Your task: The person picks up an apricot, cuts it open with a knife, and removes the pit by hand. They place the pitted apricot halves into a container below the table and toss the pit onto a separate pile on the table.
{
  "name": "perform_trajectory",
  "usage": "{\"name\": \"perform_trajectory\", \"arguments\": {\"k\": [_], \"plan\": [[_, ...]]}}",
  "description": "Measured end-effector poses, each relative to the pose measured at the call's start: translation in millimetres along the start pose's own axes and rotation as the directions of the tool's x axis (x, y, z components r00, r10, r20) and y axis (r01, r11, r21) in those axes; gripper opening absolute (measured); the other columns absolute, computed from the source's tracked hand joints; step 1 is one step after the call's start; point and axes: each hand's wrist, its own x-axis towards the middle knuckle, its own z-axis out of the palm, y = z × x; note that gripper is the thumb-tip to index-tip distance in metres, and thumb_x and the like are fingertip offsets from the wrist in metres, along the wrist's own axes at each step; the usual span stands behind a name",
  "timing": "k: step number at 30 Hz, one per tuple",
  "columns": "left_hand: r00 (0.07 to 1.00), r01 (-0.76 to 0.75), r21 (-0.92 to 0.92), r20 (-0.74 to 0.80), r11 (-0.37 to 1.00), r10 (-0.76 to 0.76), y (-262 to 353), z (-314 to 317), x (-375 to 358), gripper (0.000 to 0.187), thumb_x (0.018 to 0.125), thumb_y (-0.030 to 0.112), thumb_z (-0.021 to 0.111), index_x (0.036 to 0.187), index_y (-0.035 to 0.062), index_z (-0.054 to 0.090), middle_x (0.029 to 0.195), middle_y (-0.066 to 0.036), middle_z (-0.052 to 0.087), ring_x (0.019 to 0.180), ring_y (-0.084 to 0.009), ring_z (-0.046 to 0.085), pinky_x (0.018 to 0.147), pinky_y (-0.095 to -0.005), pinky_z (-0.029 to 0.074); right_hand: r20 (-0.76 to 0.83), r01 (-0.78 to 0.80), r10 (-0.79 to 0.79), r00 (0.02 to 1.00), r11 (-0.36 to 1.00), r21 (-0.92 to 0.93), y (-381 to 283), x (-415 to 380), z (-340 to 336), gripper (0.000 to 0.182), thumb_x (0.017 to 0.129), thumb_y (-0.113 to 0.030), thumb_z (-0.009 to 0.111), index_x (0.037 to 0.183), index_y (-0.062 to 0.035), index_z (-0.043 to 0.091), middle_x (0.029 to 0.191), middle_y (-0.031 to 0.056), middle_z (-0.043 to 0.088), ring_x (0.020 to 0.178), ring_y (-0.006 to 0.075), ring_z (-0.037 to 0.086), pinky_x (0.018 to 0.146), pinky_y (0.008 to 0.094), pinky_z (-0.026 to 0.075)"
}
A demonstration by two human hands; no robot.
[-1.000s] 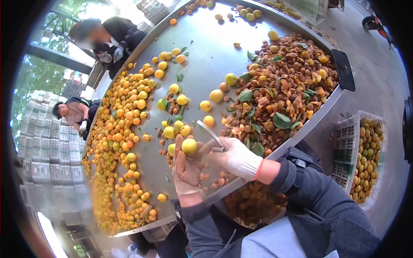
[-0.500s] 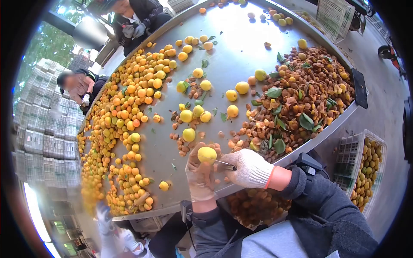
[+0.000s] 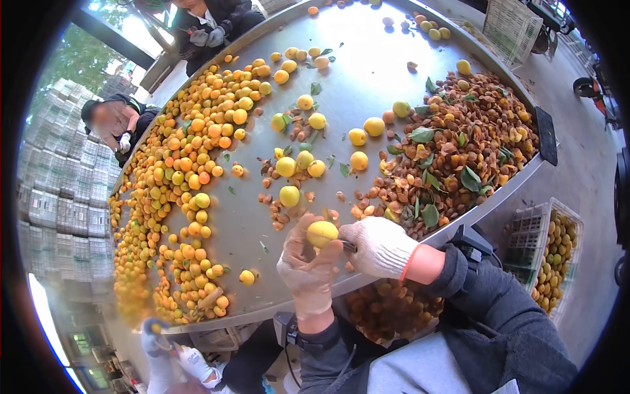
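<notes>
A yellow apricot (image 3: 321, 234) sits in the fingertips of my gloved left hand (image 3: 304, 274), low over the near edge of the metal table (image 3: 262, 226). A thin line runs across the fruit's skin. My right hand (image 3: 379, 248), in a white knit glove with an orange cuff edge, is closed around a small knife (image 3: 350, 247) right beside the apricot. Most of the blade is hidden by the fingers. Just beyond my hands are brown pits (image 3: 279, 217) and a larger yellow apricot (image 3: 289, 196).
Whole apricots (image 3: 190, 164) cover the table's left side; a heap of pits and leaves (image 3: 459, 151) lies at right. A crate of fruit (image 3: 548, 256) stands on the floor at right. Co-workers sit along the left edge; one gloved hand (image 3: 194, 363) is near me at lower left.
The apricot has turned in my left hand, and my right hand has moved closer to it. Less of the knife blade shows. The co-worker at lower left now holds up a fruit.
</notes>
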Motion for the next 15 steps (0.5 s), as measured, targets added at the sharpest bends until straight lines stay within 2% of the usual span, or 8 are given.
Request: {"name": "perform_trajectory", "arguments": {"k": [1, 3, 6, 8, 10, 11, 13, 15], "plan": [[0.998, -0.066, 0.068, 0.008, 0.996, 0.066, -2, 0, 0, 0.056, 0.069, -0.005, 0.08, 0.12, -0.0028, 0.057, 0.105, -0.011, 0.066, 0.095, -0.0166, 0.063, 0.079, -0.0234, 0.053, -0.009, 0.006, -0.006, 1.0, 1.0, 0.013, -1, 2, 1, 0.019, 0.078, -0.015, 0.06, 0.095, -0.0084, 0.066, 0.075, 0.0178, 0.065, 0.072, 0.0377, 0.064, 0.065, 0.0447, 0.051], [0.998, -0.051, 0.077, -0.037, 0.996, 0.054, 4, 5, 0, 0.055, 0.069, -0.005, 0.079, 0.12, -0.0033, 0.057, 0.105, -0.01, 0.065, 0.095, -0.0158, 0.062, 0.08, -0.0234, 0.053, -0.015, 0.001, -0.001, 1.0, 1.0, 0.023, -3, 6, -1, 0.016, 0.076, -0.014, 0.061, 0.09, -0.0066, 0.067, 0.075, 0.0188, 0.065, 0.072, 0.0381, 0.064, 0.065, 0.0446, 0.051], [0.993, -0.057, 0.115, -0.099, 0.992, 0.069, 4, 9, 2, 0.055, 0.07, -0.005, 0.079, 0.12, -0.0041, 0.057, 0.106, -0.009, 0.064, 0.094, -0.0149, 0.062, 0.08, -0.0239, 0.053, 0.135, -0.021, 0.002, 0.991, 0.99, 0.139, -11, 14, -8, 0.016, 0.077, -0.012, 0.059, 0.087, -0.0041, 0.068, 0.074, 0.0197, 0.065, 0.072, 0.0363, 0.065, 0.066, 0.0429, 0.051], [0.989, -0.063, 0.139, -0.125, 0.988, 0.081, 2, 6, 2, 0.055, 0.071, -0.004, 0.079, 0.121, -0.0045, 0.056, 0.107, -0.009, 0.064, 0.093, -0.015, 0.062, 0.081, -0.0244, 0.053, 0.074, 0.033, -0.044, 0.996, 0.989, 0.142, -2, 21, 14, 0.016, 0.077, -0.012, 0.058, 0.086, -0.0029, 0.069, 0.074, 0.0201, 0.065, 0.073, 0.0354, 0.065, 0.066, 0.0414, 0.051], [0.991, 0.031, 0.063, -0.135, 0.998, -0.023, 5, -1, 6, 0.054, 0.071, -0.005, 0.078, 0.121, -0.0052, 0.056, 0.106, -0.01, 0.064, 0.091, -0.0156, 0.063, 0.08, -0.0257, 0.053, 0.11, 0.086, -0.11, 0.988, 0.975, 0.205, -1, 26, 16, 0.017, 0.078, -0.013, 0.058, 0.086, -0.002, 0.069, 0.071, 0.017, 0.066, 0.068, 0.0301, 0.066, 0.063, 0.0387, 0.051], [0.991, 0.026, 0.063, -0.134, 0.998, -0.017, 6, -4, 7, 0.054, 0.071, -0.005, 0.078, 0.121, -0.0052, 0.056, 0.106, -0.01, 0.064, 0.091, -0.0156, 0.063, 0.08, -0.0257, 0.053, 0.107, 0.09, -0.114, 0.988, 0.975, 0.204, 1, 28, 17, 0.017, 0.078, -0.013, 0.058, 0.086, -0.002, 0.069, 0.071, 0.017, 0.066, 0.068, 0.0301, 0.066, 0.063, 0.0387, 0.051], [0.996, 0.039, 0.004, -0.075, 0.999, -0.039, 6, -6, 6, 0.053, 0.072, -0.007, 0.077, 0.121, -0.0055, 0.057, 0.108, -0.011, 0.064, 0.092, -0.0168, 0.064, 0.081, -0.0272, 0.054, 0.273, 0.008, -0.171, 0.947, 0.86, 0.511, 8, 29, 19, 0.017, 0.08, -0.013, 0.057, 0.086, -0.0025, 0.07, 0.07, 0.0127, 0.067, 0.065, 0.0223, 0.065, 0.061, 0.0355, 0.05], [0.998, 0.058, -0.006, -0.039, 0.998, -0.058, 9, -6, 5, 0.053, 0.072, -0.008, 0.076, 0.121, -0.0057, 0.057, 0.109, -0.012, 0.064, 0.093, -0.0179, 0.064, 0.082, -0.0276, 0.054, 0.312, -0.043, -0.147, 0.939, 0.848, 0.529, 8, 29, 21, 0.018, 0.081, -0.013, 0.057, 0.086, -0.0027, 0.07, 0.071, 0.011, 0.067, 0.066, 0.0196, 0.064, 0.062, 0.0342, 0.049]]}}
